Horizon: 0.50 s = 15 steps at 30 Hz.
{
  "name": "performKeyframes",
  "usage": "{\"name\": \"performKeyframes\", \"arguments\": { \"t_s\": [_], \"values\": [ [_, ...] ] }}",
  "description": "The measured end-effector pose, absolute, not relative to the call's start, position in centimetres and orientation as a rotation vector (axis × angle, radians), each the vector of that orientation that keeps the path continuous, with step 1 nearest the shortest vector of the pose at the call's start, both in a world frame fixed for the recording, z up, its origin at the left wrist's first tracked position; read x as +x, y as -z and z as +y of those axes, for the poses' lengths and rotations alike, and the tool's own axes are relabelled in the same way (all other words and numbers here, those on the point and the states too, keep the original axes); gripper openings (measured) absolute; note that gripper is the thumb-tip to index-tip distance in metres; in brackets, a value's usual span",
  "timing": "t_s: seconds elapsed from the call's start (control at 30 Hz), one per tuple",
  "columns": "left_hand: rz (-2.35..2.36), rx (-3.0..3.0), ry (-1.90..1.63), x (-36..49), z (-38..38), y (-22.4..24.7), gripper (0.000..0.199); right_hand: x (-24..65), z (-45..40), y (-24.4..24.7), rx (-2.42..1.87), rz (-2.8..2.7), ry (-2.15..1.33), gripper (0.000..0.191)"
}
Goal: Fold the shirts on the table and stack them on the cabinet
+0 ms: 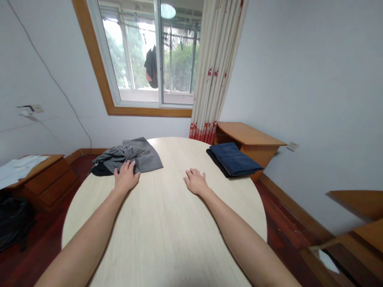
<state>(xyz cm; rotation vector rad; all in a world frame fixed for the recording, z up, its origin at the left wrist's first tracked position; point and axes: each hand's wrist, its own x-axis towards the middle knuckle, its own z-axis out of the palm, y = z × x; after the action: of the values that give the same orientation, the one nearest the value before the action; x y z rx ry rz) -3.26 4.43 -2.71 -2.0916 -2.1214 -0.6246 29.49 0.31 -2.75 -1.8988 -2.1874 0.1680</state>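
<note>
A crumpled grey cloth (143, 154) lies at the back left of the round pale table (167, 223), with a black piece (101, 169) showing under its left side. My left hand (126, 177) rests at the near edge of the grey cloth, fingers spread, the fingertips touching it. Flat on the bare tabletop, right of the middle, is my right hand (196, 181), its fingers apart and holding nothing. To the right of that hand, a folded dark blue cloth (235, 158) lies on a black folded layer (220, 165) near the table's right edge.
Behind the table are a window (160, 105) and a patterned curtain (217, 71). A wooden desk (251, 133) stands at the back right. On the left are a wooden cabinet (50, 181) with papers and a black bag (14, 219). More wooden furniture (365, 203) is at the right.
</note>
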Motion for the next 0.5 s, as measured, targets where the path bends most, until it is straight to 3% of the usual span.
{"name": "performKeyframes", "arguments": {
  "t_s": [0.27, 0.5],
  "values": [
    [-2.210, -2.064, 0.475, -3.8, 5.2, 3.0, 0.059, 30.6, 0.4, 2.7, -1.824, -2.201, -0.240, 0.046],
    [-2.218, -2.074, 0.494, -4.0, 5.6, 3.4, 0.043, 30.8, 0.8, 3.0, -1.815, -2.221, -0.244, 0.048]
  ]
}}
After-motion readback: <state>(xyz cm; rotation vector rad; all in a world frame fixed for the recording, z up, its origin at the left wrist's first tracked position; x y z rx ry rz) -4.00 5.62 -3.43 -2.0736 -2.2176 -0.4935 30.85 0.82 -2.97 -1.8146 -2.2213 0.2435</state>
